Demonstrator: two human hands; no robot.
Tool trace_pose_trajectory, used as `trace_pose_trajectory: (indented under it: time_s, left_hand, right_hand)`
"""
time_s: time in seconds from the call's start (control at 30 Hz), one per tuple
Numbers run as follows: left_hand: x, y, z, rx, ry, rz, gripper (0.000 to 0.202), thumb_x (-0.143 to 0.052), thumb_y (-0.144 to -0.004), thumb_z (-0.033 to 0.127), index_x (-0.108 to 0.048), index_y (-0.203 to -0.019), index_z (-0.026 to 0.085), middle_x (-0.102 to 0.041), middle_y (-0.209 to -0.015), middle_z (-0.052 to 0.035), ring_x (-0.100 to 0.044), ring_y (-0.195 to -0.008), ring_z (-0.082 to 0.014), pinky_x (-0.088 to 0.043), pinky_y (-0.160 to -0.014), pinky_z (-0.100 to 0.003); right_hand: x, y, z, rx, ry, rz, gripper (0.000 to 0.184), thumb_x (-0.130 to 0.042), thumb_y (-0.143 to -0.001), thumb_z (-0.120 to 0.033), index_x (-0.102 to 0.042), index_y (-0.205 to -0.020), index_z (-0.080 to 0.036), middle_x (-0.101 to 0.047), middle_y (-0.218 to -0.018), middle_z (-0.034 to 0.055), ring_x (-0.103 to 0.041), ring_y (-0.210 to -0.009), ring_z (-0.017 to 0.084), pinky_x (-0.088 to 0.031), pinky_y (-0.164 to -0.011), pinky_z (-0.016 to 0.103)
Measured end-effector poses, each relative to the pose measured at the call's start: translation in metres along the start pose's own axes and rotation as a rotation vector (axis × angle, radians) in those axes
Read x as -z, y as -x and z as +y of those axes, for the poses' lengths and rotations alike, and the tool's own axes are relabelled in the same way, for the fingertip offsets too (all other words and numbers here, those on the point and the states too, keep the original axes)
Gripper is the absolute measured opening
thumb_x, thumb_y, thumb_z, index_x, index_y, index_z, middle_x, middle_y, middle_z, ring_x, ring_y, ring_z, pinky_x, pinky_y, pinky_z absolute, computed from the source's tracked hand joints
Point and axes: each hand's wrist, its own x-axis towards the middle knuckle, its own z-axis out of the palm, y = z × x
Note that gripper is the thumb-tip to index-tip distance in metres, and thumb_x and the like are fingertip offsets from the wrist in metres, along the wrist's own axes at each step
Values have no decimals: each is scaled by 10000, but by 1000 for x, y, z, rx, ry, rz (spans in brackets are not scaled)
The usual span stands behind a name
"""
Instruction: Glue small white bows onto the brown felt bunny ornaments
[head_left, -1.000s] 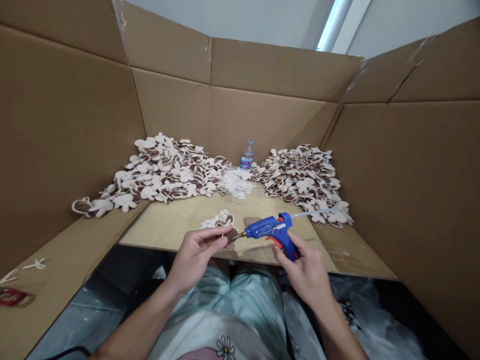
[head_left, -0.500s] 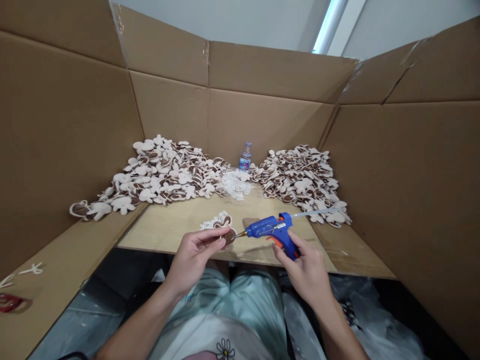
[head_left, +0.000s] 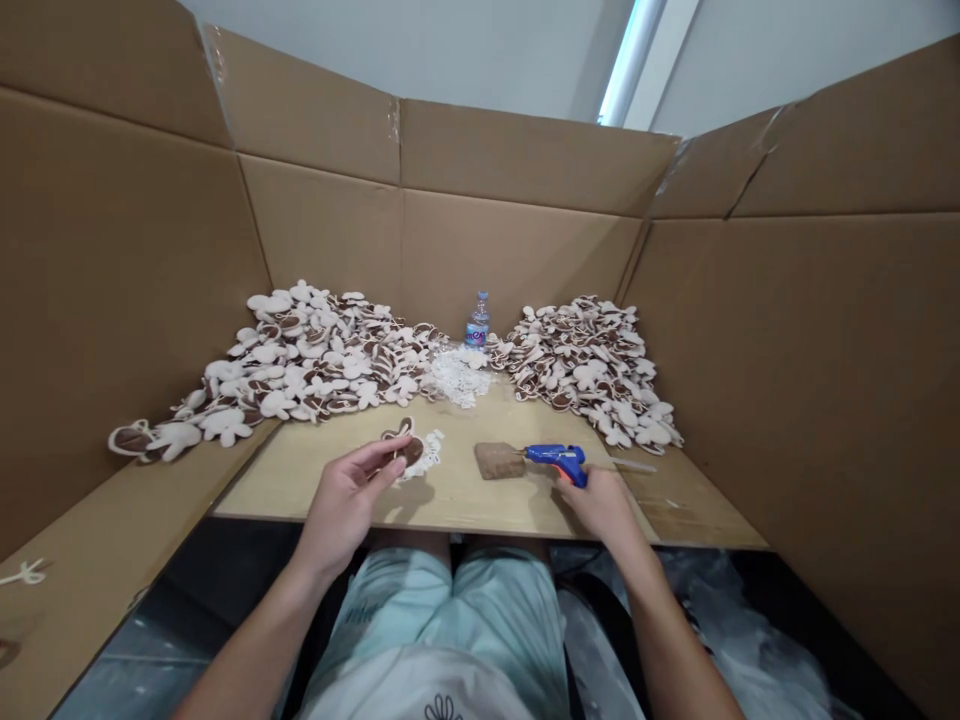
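Note:
My left hand [head_left: 346,498] pinches a small brown-and-cream cutout [head_left: 401,443] above the pale wooden board [head_left: 450,500], with a strip of white lace [head_left: 426,455] beside it. My right hand [head_left: 601,506] grips a blue hot glue gun [head_left: 555,462] low over the board, tipped onto its side. A clear glue stick [head_left: 628,464] trails out of the gun's back. Its nozzle points left at a rough brown pad [head_left: 499,460]. The gun's handle is mostly hidden by my fingers.
Two large heaps of cream-and-brown cutouts [head_left: 300,355] [head_left: 592,358] lie at the back, with a white lace pile [head_left: 457,378] and a water bottle [head_left: 477,322] between them. Cardboard walls [head_left: 787,350] surround the board. My lap lies below its front edge.
The glue gun has dropped from mid-air to just over the board, beside the brown pad. My left hand has moved left with the cutout, away from the nozzle. The view has shifted slightly.

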Motion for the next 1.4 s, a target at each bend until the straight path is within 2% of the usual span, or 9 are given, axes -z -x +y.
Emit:
trace_pose_trajectory:
  time_s: [0.33,0.47,0.53,0.63,0.77,0.9,1.0,1.13,1.4]
  left_hand:
    - [14,-10,4,2,-23,27,294,-774,-731,298,-749,-1001,185,-761,-1091,-91,-690,-1059,-258,-494,-1003,-390]
    - [17,-10,7,14,-29,18,306,-765,-743,294,-742,-1029,188,-758,-1098,-91,-679,-1079,-255,-486,-1009,-387]
    - [19,-10,8,16,-32,13,306,-764,-741,289,-743,-1030,191,-759,-1097,-88,-678,-1082,-254,-488,-1006,-386]
    - [20,-10,9,27,-34,11,302,-765,-733,280,-747,-1021,189,-761,-1091,-88,-680,-1075,-258,-489,-1002,-395]
    - [22,-9,12,45,-6,5,307,-769,-722,276,-750,-1013,183,-768,-1067,-87,-690,-1052,-258,-489,-997,-401]
    - [23,-10,15,53,-11,12,300,-768,-718,269,-755,-1005,182,-764,-1080,-87,-680,-1070,-263,-491,-990,-390]
    - [24,-10,16,60,-18,19,294,-768,-717,260,-758,-1001,185,-763,-1087,-83,-671,-1084,-264,-491,-984,-377]
    - [23,-9,17,61,5,12,282,-761,-721,244,-758,-999,193,-765,-1084,-72,-680,-1062,-258,-512,-951,-366]
    - [21,-8,17,73,8,-8,272,-742,-727,226,-758,-997,192,-767,-1074,-73,-692,-1031,-252,-518,-945,-374]
  right_hand:
    - [0,-1,13,33,58,83,292,-654,-770,-406,-723,-751,-123,-729,-680,150,-674,-636,247,-408,-547,275]
    - [1,12,-8,199,-7,177,251,-570,-856,-344,-718,-761,-165,-752,-932,145,-695,-874,248,-484,-747,303]
    - [-8,19,-30,353,-118,162,354,-566,-873,-380,-658,-593,-185,-753,-827,115,-699,-806,228,-496,-743,292]
    - [-28,22,-71,548,-186,-11,399,-430,-959,-286,-700,-695,-158,-740,-754,113,-686,-744,213,-486,-730,293]
    - [-53,-1,-120,651,-162,-137,368,-497,-868,-82,-643,-1198,-155,-739,-1075,114,-675,-955,199,-469,-831,268]
    - [-71,-35,-149,712,-86,-289,260,-590,-806,-69,-719,-1021,-136,-745,-1021,119,-669,-928,214,-473,-819,273]
    - [-80,-54,-158,725,-12,-421,140,-616,-838,-110,-718,-934,-114,-735,-919,87,-665,-857,201,-501,-794,298]
    - [-84,-64,-160,716,65,-565,293,-589,-925,-325,-605,-1165,-159,-625,-1182,78,-634,-986,213,-546,-831,401]
    - [-80,-65,-160,686,113,-685,319,-578,-932,-334,-579,-1208,-175,-599,-1227,84,-622,-1022,220,-540,-855,421]
